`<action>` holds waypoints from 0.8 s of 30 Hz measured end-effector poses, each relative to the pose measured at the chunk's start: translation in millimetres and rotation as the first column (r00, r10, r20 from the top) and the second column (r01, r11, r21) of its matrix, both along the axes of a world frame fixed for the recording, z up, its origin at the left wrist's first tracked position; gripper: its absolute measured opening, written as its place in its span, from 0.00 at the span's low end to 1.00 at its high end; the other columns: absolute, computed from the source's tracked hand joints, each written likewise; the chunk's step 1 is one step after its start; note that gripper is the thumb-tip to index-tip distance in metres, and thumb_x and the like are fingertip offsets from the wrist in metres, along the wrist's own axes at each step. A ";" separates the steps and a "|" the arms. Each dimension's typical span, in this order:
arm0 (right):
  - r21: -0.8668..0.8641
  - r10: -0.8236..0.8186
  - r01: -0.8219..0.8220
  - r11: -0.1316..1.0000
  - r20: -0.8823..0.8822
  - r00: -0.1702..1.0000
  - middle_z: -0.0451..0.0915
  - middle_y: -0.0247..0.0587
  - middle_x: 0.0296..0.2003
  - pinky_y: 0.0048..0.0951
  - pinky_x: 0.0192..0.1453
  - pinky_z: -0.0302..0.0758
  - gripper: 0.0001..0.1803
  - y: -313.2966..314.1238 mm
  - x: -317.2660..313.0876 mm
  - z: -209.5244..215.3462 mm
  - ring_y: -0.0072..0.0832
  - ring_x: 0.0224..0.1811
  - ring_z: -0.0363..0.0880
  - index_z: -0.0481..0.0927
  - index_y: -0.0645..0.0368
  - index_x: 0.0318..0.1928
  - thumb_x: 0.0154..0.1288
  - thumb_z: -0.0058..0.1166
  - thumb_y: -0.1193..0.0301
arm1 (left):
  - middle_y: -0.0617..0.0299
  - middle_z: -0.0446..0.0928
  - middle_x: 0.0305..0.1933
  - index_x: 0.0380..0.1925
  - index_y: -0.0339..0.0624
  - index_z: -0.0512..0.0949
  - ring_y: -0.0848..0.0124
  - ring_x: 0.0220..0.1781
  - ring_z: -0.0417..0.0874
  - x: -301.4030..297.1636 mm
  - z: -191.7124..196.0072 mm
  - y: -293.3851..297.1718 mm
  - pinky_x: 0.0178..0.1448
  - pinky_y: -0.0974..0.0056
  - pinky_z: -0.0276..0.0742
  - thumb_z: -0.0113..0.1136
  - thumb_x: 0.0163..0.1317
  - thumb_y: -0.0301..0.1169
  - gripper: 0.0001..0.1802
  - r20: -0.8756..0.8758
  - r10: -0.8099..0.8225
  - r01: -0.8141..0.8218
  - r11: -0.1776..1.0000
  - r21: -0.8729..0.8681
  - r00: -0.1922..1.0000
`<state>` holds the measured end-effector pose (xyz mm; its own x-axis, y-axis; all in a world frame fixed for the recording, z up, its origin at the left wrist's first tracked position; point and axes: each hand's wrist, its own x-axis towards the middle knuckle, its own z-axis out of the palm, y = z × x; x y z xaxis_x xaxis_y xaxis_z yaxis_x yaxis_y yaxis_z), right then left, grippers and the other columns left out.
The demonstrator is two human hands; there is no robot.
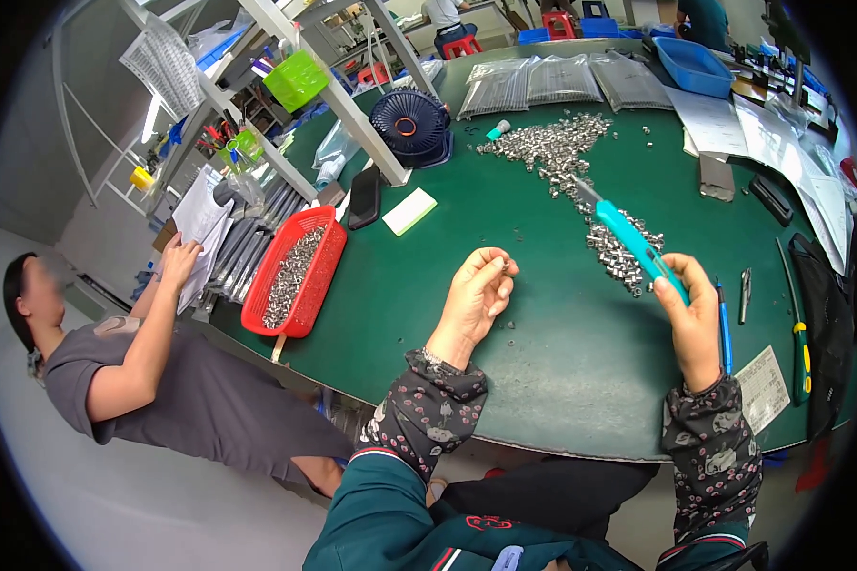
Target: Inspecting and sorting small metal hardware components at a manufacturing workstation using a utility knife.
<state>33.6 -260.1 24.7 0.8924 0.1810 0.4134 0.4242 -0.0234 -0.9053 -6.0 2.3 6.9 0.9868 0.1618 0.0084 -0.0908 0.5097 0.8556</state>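
Note:
My right hand (697,324) is closed around the teal handle of a utility knife (638,240), its blade pointing away toward the far left. My left hand (474,297) pinches a small metal part between thumb and fingertips, mostly hidden by them. Between the hands and a little beyond lies a small heap of short silvery metal parts (619,259). It trails off from a bigger heap of the same parts (550,147) farther back. A red plastic basket (322,278) to the left holds many more.
The green table (428,366) also carries a dark fan (409,126), a phone (364,198), a paper pad (409,211) and bagged tubes (562,81). At right lie a blue pen (725,333), a screwdriver (802,362) and a label (764,388). Another person (162,390) stands at left handling papers.

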 end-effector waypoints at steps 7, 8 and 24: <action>0.062 -0.124 0.122 0.991 0.038 0.992 0.74 0.34 0.29 0.18 0.35 0.67 0.14 -3.8 8.2 -4.8 0.16 0.31 0.70 0.72 0.67 0.40 0.58 0.53 0.70 | 0.63 0.70 0.30 0.30 0.43 0.69 0.80 0.23 0.66 3.8 -10.2 -5.0 0.15 0.80 0.57 0.50 0.62 0.31 0.05 -0.055 0.013 -0.003 0.984 0.180 0.998; 0.073 -0.156 0.152 0.986 0.056 0.986 0.74 0.34 0.29 0.19 0.35 0.67 0.13 -6.1 9.5 -5.7 0.17 0.31 0.70 0.72 0.67 0.40 0.58 0.53 0.70 | 0.64 0.69 0.29 0.30 0.43 0.69 0.79 0.23 0.66 5.6 -11.5 -8.1 0.16 0.79 0.57 0.50 0.62 0.32 0.05 -0.067 -0.003 0.009 0.996 0.085 0.998; 0.095 -0.238 0.229 0.969 0.100 0.966 0.78 0.39 0.27 0.22 0.29 0.70 0.13 -4.5 9.2 -5.6 0.18 0.25 0.73 0.74 0.64 0.37 0.54 0.57 0.70 | 0.57 0.69 0.34 0.32 0.43 0.76 0.61 0.36 0.75 38.3 9.9 -115.3 0.39 0.59 0.72 0.59 0.48 0.26 0.09 0.108 -0.226 -0.089 0.093 0.992 0.968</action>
